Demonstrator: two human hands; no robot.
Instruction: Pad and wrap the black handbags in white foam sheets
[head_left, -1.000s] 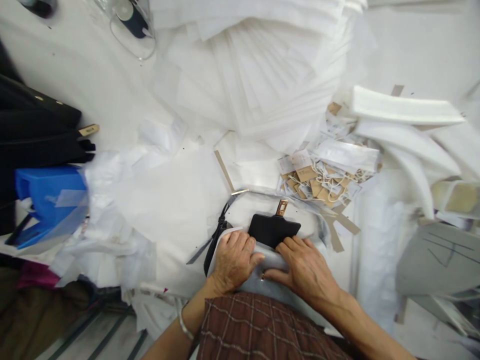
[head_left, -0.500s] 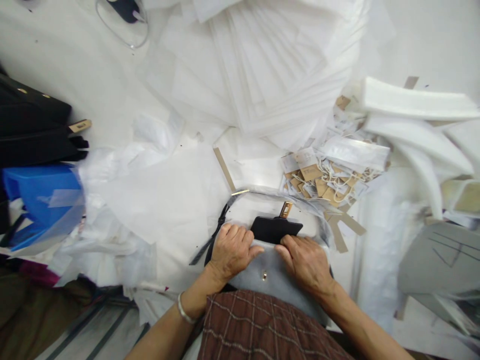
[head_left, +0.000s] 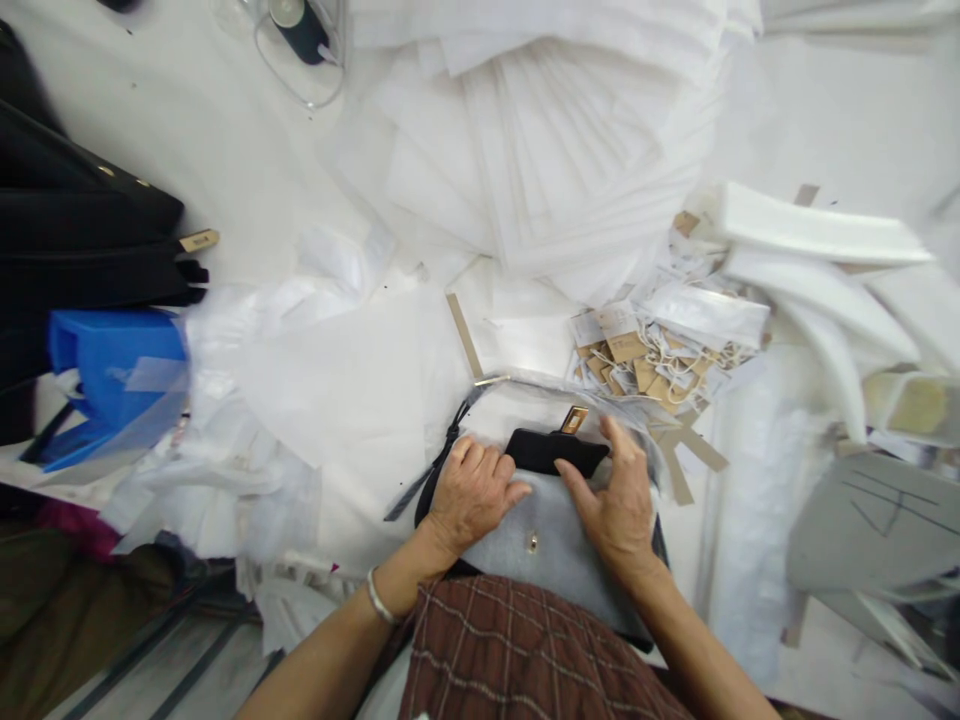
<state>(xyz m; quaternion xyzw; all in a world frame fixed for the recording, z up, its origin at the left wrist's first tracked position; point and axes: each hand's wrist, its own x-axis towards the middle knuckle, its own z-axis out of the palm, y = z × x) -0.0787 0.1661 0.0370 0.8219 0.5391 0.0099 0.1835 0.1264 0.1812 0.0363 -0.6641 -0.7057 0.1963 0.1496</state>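
Note:
A handbag (head_left: 502, 520) with a pale grey panel and dark edges lies in front of me at the table's near side. A black flap (head_left: 551, 452) with a gold-coloured clasp (head_left: 574, 420) shows at its middle, and a small metal stud (head_left: 532, 541) sits lower on the panel. My left hand (head_left: 471, 495) is closed, its fingers curled over the bag's upper edge, left of the flap. At the flap's right end is my right hand (head_left: 619, 495), thumb and fingers spread apart on either side of it. A black tasselled strap (head_left: 442, 455) hangs off the bag's left.
White sheets (head_left: 540, 150) are fanned out at the back. Tan tags with strings (head_left: 652, 360) lie beyond the bag, beside curved white foam pieces (head_left: 817, 230). On the left are a blue holder (head_left: 120, 370), black bags (head_left: 82, 220) and crumpled clear plastic (head_left: 262, 400).
My right hand has loosened from the bag's edge and opened, its fingers rising toward the flap's right end. My left hand keeps its hold. The view has shifted slightly.

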